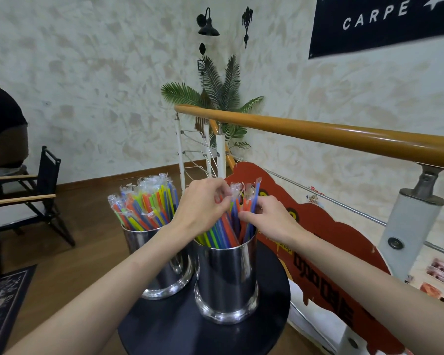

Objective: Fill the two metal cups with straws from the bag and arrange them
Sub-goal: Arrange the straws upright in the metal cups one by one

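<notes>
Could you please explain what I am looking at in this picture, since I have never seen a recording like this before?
There is no machine here. A person wears a wide-angle camera on the head, so the single picture looks forward and down along their own bare arms. In front of them is a small round black table with two shiny metal cups. The left cup is packed with coloured straws in clear wrappers. The right cup also holds a bundle of straws, and both hands are working in it: the left hand pinches some straws near their tops, and the right hand curls its fingers round others from the right side. Behind are a wooden handrail, a red sign and a potted palm.
</notes>
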A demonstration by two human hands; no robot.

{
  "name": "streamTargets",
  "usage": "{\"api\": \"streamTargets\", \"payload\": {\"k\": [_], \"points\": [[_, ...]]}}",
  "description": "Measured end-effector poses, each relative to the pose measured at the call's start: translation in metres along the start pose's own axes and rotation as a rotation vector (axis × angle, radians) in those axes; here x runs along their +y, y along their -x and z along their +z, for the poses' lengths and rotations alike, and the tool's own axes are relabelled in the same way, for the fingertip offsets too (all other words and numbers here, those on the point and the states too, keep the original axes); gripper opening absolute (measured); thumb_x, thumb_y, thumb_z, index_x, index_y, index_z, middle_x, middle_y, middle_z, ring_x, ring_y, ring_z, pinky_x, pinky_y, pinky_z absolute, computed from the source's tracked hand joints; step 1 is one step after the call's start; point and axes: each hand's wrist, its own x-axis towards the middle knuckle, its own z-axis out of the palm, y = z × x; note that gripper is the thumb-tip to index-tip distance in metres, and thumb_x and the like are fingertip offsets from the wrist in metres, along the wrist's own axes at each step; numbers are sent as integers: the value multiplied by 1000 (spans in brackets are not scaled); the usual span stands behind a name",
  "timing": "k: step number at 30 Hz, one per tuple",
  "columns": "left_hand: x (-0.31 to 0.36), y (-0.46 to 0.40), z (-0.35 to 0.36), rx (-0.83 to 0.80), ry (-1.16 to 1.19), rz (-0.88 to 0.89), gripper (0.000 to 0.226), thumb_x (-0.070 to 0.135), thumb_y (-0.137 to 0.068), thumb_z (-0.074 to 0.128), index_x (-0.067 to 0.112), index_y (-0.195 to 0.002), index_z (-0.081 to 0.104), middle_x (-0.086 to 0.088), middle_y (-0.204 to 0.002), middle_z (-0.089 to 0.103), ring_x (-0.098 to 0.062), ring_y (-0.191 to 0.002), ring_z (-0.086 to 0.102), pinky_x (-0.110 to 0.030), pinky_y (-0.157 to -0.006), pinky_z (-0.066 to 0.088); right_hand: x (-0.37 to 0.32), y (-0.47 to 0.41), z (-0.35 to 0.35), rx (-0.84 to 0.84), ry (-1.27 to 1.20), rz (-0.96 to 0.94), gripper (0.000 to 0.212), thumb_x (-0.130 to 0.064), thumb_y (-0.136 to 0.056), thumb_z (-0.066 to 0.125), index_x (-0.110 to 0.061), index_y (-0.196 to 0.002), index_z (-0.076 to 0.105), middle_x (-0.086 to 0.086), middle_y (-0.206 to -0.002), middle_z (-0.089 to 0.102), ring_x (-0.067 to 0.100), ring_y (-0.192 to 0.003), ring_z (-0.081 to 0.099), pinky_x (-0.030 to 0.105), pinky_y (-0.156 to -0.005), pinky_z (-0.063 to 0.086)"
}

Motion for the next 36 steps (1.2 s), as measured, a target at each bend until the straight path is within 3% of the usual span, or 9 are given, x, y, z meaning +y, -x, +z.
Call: {"api": "streamTargets", "payload": {"k": [2,6,13,19,23,26,29,33,36], "points": [[-2,0,0,3,9,9,8,24,-91,67,26,-99,70,14,-89,68,5,-70,55,-29,-74,53,1,1,-1,-13,-32,20,12,-21,-96,67,-13,-91,75,-2,-92,74,8,-86,68,16,-70,50],[-2,0,-1,-40,18,17,11,24,-93,67,29,-102,71,15,-92,70,3,-69,54,-31,-73,53,2,1,-4,-46,-84,52,14,-21,-99,65,-12,-100,75,-2,-99,75,9,-92,69,6,-66,48],[-3,-2,-3,-113,61,23,12,33,-91,71,32,-103,73,15,-91,69,-1,-78,59,-38,-80,55,3,1,-6,-81,-130,55,15,-24,-98,66,-14,-103,76,-2,-103,76,10,-97,71,27,-88,57],[-1,-2,0,-89,88,14,25,54,-79,77,36,-95,72,15,-84,70,-1,-74,59,-33,-71,52,4,5,-5,-20,-101,-51,10,-27,-90,77,-27,-82,72,-2,-89,76,12,-86,72,37,-84,58],[-1,-3,3,-96,76,4,22,48,-82,78,35,-99,74,15,-88,69,-7,-78,59,-40,-81,53,6,5,-5,-6,-83,-64,13,-32,-86,80,-21,-92,76,-4,-96,76,11,-91,72,42,-88,59],[-3,-4,2,-122,95,4,21,46,-83,78,36,-100,74,15,-94,71,-9,-86,63,-45,-86,53,6,5,-5,-3,-86,-64,11,-32,-84,82,-26,-87,73,-6,-94,75,8,-88,72,35,-83,60],[-3,-3,0,-142,108,9,20,43,-83,78,37,-101,73,15,-97,71,-8,-89,65,-46,-88,53,2,6,-6,-3,-72,-76,18,-30,-84,83,-34,-81,65,-8,-92,73,0,-83,69,15,-70,53],[-4,-1,-3,-167,148,21,21,38,-85,78,33,-105,73,15,-100,70,-7,-92,63,-45,-89,54,-2,5,-5,-7,-42,-84,13,-28,-86,81,-28,-92,70,-8,-92,73,-1,-82,68,9,-66,48],[-3,1,-7,-179,166,45,23,33,-86,78,30,-107,73,15,-102,69,-2,-93,62,-39,-89,53,-5,3,-5,-36,-9,-95,14,-24,-89,78,-30,-87,65,-12,-81,69,-7,-71,64,6,-59,43]]}}
